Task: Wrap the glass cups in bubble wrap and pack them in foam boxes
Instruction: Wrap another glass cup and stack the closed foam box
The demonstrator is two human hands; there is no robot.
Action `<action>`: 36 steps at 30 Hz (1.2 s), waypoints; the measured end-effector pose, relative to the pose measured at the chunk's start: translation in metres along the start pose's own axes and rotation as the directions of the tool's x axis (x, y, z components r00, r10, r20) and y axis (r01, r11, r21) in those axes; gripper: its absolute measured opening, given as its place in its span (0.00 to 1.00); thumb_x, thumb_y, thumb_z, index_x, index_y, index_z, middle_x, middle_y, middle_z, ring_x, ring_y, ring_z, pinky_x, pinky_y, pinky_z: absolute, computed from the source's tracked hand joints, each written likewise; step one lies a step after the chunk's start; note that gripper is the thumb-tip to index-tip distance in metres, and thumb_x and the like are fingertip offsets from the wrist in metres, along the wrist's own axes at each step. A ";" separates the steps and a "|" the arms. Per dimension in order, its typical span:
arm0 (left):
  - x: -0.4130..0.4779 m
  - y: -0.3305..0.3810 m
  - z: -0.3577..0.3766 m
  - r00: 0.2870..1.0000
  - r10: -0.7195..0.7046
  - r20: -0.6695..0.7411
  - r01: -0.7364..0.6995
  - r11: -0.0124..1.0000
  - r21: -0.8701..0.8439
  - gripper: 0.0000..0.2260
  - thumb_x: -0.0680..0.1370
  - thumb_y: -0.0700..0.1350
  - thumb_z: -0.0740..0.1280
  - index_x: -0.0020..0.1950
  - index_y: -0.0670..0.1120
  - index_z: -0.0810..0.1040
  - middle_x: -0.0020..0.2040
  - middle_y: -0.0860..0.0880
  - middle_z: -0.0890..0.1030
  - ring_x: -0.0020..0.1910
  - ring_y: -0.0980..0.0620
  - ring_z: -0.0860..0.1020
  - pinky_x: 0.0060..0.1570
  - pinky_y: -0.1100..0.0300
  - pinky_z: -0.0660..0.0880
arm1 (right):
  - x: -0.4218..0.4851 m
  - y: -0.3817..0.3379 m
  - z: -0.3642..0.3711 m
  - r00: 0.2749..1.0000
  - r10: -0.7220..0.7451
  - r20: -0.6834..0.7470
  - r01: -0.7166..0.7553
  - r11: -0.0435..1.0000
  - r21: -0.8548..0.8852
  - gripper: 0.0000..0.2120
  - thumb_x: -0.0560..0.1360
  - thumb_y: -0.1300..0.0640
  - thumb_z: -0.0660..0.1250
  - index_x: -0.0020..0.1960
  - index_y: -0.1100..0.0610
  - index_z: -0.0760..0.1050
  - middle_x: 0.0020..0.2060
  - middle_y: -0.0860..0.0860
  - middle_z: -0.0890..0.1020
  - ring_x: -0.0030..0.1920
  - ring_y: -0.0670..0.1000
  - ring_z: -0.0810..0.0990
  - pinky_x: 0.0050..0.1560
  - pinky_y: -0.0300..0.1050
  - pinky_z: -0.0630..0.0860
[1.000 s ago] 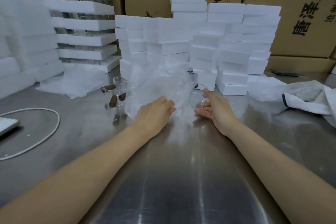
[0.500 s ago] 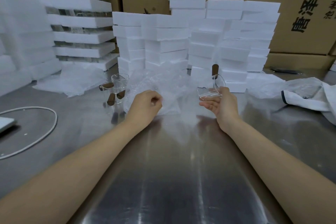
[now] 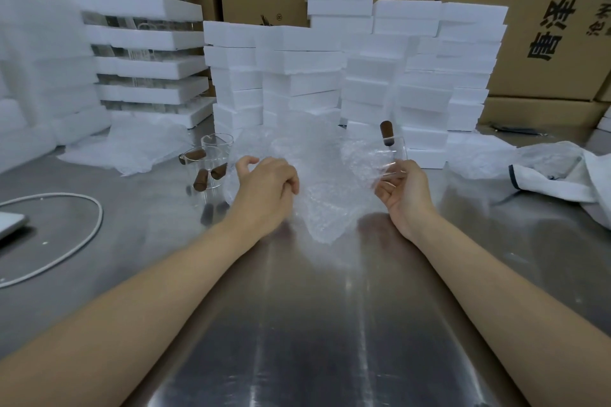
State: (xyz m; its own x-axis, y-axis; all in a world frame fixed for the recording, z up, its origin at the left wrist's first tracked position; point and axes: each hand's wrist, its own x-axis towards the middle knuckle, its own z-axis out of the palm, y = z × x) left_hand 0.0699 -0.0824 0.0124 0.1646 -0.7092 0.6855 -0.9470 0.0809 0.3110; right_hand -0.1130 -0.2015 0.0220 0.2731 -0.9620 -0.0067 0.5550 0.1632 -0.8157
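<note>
A clear glass cup (image 3: 390,155) with a brown wooden handle sits tilted in my right hand (image 3: 401,188), held from below by curled fingers above the steel table (image 3: 314,324). A crumpled sheet of bubble wrap (image 3: 317,175) lies on the table between my hands. My left hand (image 3: 267,185) rests on its left part with fingers curled, pinching the sheet. To the left stand three more glass cups (image 3: 206,162) with brown handles, close together. Stacks of white foam boxes (image 3: 297,76) rise behind the wrap.
More foam trays (image 3: 145,40) are stacked at the back left, with loose wrap (image 3: 132,149) in front. A white cable (image 3: 66,235) loops at the left near a flat white device (image 3: 10,223). A white cloth bag (image 3: 562,172) lies right. Cardboard cartons (image 3: 545,26) line the back.
My right hand picked the glass cup up off the table and lifted it. My left hand pulled the bubble wrap down flatter and shifted a little left.
</note>
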 end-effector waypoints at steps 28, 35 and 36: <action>0.002 0.011 0.000 0.926 -0.353 -0.138 0.227 0.809 -0.542 0.09 0.74 0.43 0.73 0.51 0.50 0.77 0.39 0.53 0.79 0.38 0.59 0.78 0.42 0.70 0.74 | -0.020 -0.014 -0.004 0.629 0.566 0.532 -0.228 0.789 -0.570 0.09 0.67 0.61 0.70 0.29 0.55 0.76 0.20 0.45 0.63 0.18 0.40 0.58 0.17 0.31 0.53; -0.003 0.028 -0.003 0.956 -0.094 -0.280 -0.029 0.913 -0.406 0.04 0.74 0.36 0.69 0.42 0.39 0.84 0.33 0.47 0.79 0.31 0.53 0.73 0.35 0.59 0.73 | -0.018 -0.006 0.003 0.727 0.524 0.443 -0.206 0.783 -0.586 0.05 0.70 0.57 0.63 0.41 0.58 0.74 0.18 0.45 0.58 0.16 0.43 0.55 0.21 0.37 0.51; -0.004 0.030 -0.002 0.956 -0.083 -0.282 -0.044 0.908 -0.417 0.04 0.73 0.35 0.69 0.42 0.39 0.84 0.32 0.46 0.79 0.30 0.53 0.72 0.34 0.58 0.72 | -0.017 -0.004 0.004 0.736 0.514 0.441 -0.255 0.814 -0.522 0.04 0.70 0.57 0.63 0.40 0.58 0.73 0.18 0.45 0.59 0.16 0.43 0.56 0.19 0.36 0.53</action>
State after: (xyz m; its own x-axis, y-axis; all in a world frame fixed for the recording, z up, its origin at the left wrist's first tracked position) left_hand 0.0416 -0.0758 0.0204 0.3141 -0.4870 0.8150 -0.7519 0.3966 0.5267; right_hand -0.1165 -0.1851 0.0277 0.8326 -0.5276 -0.1686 -0.0280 0.2640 -0.9641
